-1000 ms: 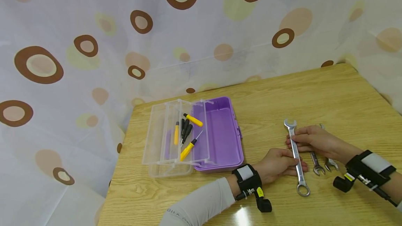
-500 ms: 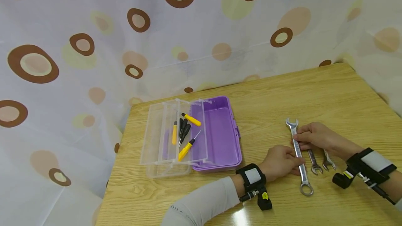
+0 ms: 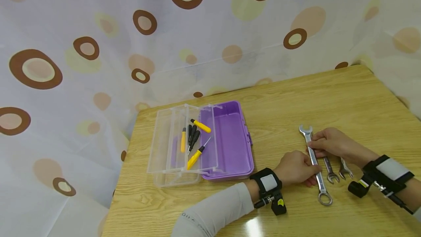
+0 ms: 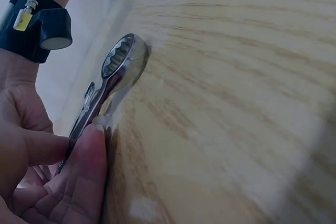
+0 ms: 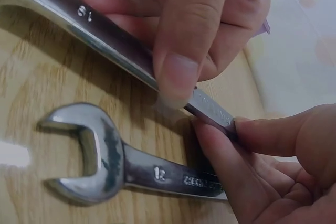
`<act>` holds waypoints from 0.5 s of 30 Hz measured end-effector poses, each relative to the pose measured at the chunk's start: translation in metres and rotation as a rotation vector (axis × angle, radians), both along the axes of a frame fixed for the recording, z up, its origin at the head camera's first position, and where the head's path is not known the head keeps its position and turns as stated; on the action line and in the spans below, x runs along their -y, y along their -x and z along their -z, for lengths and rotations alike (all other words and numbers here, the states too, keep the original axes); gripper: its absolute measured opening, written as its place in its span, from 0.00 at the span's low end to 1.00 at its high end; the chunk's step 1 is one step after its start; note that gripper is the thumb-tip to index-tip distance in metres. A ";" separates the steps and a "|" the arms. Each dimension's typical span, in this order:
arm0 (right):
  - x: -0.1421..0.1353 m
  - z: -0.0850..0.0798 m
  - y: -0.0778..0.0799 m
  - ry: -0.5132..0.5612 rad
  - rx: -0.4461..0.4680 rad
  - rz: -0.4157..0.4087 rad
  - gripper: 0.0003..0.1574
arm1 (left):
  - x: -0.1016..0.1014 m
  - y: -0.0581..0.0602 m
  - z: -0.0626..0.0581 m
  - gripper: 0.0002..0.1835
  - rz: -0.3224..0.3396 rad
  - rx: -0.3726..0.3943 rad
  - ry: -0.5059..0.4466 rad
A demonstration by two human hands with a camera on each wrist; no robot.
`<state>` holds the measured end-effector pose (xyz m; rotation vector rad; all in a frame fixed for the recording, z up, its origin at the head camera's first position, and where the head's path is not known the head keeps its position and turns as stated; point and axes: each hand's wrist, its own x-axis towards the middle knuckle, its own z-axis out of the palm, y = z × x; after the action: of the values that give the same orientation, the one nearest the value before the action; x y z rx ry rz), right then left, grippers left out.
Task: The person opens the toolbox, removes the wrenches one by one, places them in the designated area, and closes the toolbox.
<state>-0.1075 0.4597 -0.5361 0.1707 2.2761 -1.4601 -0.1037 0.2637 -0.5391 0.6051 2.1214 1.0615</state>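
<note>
A large silver combination wrench (image 3: pixel 314 157) lies slanted between both hands, ring end towards the person. My left hand (image 3: pixel 294 168) pinches its lower shaft, thumb on top. Nearer the open-jawed end, my right hand (image 3: pixel 334 143) pinches the shaft between thumb and fingers. In the right wrist view, the left thumb (image 5: pixel 181 72) presses on the shaft and the right hand (image 5: pixel 278 156) grips farther along. The ring end (image 4: pixel 119 59) shows close over the table in the left wrist view. Two smaller wrenches lie beside it, one (image 3: pixel 330 171) partly under the right hand, another (image 3: pixel 345 170) further right.
A purple toolbox (image 3: pixel 251 156) stands open left of the hands. Its clear tray (image 3: pixel 161 138) holds several yellow- and black-handled screwdrivers (image 3: pixel 195 158). The wooden table (image 3: pixel 296 105) meets a patterned curtain (image 3: pixel 210 28) at its back edge.
The large wrench's ring end has swung a little to the right. My left hand has moved right with it, its thumb now over the shaft. The right hand has stayed almost in place.
</note>
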 end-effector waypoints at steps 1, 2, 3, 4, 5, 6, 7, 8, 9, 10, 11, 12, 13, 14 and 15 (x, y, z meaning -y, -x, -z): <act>0.001 -0.001 0.000 -0.022 -0.006 -0.001 0.14 | 0.000 0.000 -0.001 0.20 0.002 -0.001 0.010; 0.002 -0.002 0.000 -0.042 -0.012 -0.001 0.13 | -0.001 0.001 -0.002 0.21 0.005 -0.005 0.020; 0.003 -0.003 0.000 -0.062 -0.019 -0.002 0.13 | -0.001 0.001 -0.002 0.21 0.006 -0.006 0.030; 0.003 -0.004 0.000 -0.085 -0.026 0.000 0.13 | -0.001 0.001 -0.003 0.21 0.010 -0.010 0.038; 0.004 -0.005 0.000 -0.111 -0.039 -0.004 0.13 | -0.001 0.002 -0.004 0.22 0.013 -0.013 0.044; 0.004 -0.006 0.000 -0.134 -0.048 -0.004 0.13 | -0.002 0.002 -0.004 0.22 0.018 -0.020 0.049; 0.005 -0.007 0.000 -0.161 -0.060 -0.007 0.13 | -0.002 0.002 -0.004 0.23 0.024 -0.030 0.059; 0.005 -0.007 0.000 -0.185 -0.070 -0.010 0.13 | -0.002 0.003 -0.004 0.23 0.029 -0.040 0.067; 0.005 -0.007 0.000 -0.205 -0.077 -0.012 0.14 | -0.003 0.003 -0.004 0.24 0.033 -0.046 0.073; 0.005 -0.007 0.000 -0.222 -0.082 -0.015 0.14 | -0.003 0.003 -0.004 0.25 0.036 -0.050 0.078; 0.006 -0.007 0.000 -0.238 -0.086 -0.015 0.15 | -0.003 0.003 -0.004 0.25 0.041 -0.055 0.086; 0.006 -0.007 0.000 -0.254 -0.092 -0.016 0.16 | -0.003 0.004 -0.004 0.26 0.044 -0.059 0.093; 0.007 -0.008 0.000 -0.272 -0.099 -0.018 0.17 | -0.003 0.004 -0.004 0.26 0.044 -0.061 0.098; 0.008 -0.008 0.000 -0.288 -0.107 -0.021 0.17 | -0.003 0.004 -0.004 0.27 0.043 -0.059 0.099; 0.008 -0.009 0.000 -0.307 -0.125 -0.026 0.17 | -0.003 0.004 -0.004 0.27 0.041 -0.056 0.099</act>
<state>-0.1073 0.4515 -0.5273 0.1439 2.5850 -1.1297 -0.1079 0.2667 -0.5353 0.6344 2.1861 0.9218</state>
